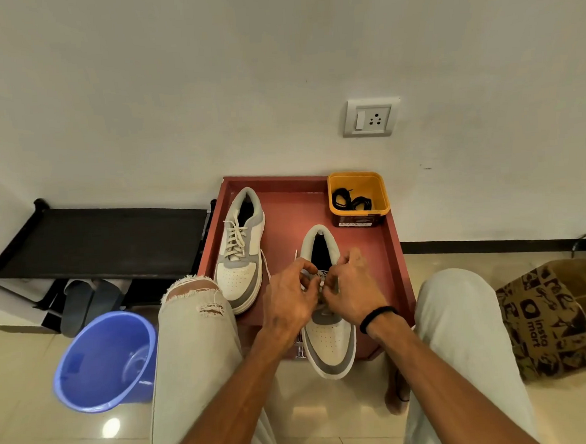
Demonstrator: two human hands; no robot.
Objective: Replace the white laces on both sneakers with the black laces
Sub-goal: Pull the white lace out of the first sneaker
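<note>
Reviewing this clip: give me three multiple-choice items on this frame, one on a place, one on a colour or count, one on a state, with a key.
1. Where are the black laces?
A. In the yellow tub at the far right corner of the red tray
B. In the blue bucket
C. Threaded in the left sneaker

2. How many sneakers stand on the tray?
A. One
B. Two
C. Three

3. What state is the left sneaker in?
A. Laced with white laces
B. Laced with black laces
C. No laces at all

Key:
1 A: the dark coil lies inside the tub.
2 B: the left sneaker stands untouched, and the right sneaker sits under the left hand and right hand, both working at its laces.
3 A: white laces cross its eyelets.
</note>
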